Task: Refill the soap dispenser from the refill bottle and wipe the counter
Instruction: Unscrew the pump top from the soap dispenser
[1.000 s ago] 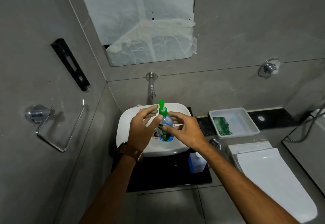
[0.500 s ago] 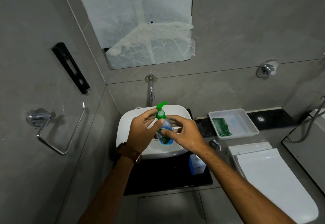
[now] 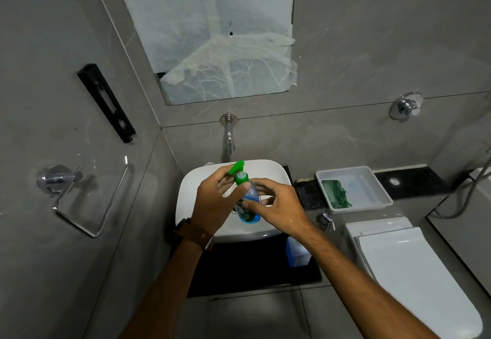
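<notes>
A small soap dispenser (image 3: 249, 200) is held over the middle of a white, rounded-square basin (image 3: 276, 171). Its body is clear plastic with blue liquid and a green label, topped by a glossy green pump (image 3: 237, 169). The long axis runs nearly upright, leaning a little away from the person, and the pump spout points up and to the left, toward the wall tap (image 3: 229, 136).

The left hand (image 3: 215, 205) has its fingers curled around the green collar under the pump, thumb pressed on the neck. The right hand (image 3: 279, 205) pinches the bottle's lower body between thumb and fingers. A brown leather strap (image 3: 195, 233) circles the left wrist.

The basin sits on a glossy black surface (image 3: 252, 272). A pale blue, boxy refill bottle (image 3: 297, 255) stands on it just beside the basin's right front corner, partly hidden by the right forearm. Further right, a shallow white plastic tray (image 3: 377, 197) holds a crumpled green checked cloth (image 3: 336, 193).
</notes>
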Demonstrator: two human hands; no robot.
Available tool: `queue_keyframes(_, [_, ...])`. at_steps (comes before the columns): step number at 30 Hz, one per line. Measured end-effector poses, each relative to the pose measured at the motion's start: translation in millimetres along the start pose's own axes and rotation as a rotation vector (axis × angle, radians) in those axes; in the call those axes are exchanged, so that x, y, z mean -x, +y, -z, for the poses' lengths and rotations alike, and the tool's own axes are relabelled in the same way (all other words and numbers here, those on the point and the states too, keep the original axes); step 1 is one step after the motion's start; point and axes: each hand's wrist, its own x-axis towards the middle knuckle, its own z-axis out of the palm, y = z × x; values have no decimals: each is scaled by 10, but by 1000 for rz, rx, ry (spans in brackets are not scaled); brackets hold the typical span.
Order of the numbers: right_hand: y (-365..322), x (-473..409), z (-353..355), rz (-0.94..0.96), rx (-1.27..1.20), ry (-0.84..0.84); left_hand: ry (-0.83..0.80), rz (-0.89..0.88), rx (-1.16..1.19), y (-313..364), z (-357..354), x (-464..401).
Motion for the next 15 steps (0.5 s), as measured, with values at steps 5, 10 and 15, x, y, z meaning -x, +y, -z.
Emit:
queue_keyframes(5, [13, -27, -5, 12, -3, -11, -85, -15, 11, 35, 14, -14])
queue_keyframes(10, [84, -47, 11, 1, 16, -3, 2, -100, -115, 5, 85, 8])
queue_keyframes(15, [200, -3, 1, 7, 18, -15, 228, -51, 80, 149, 109, -54])
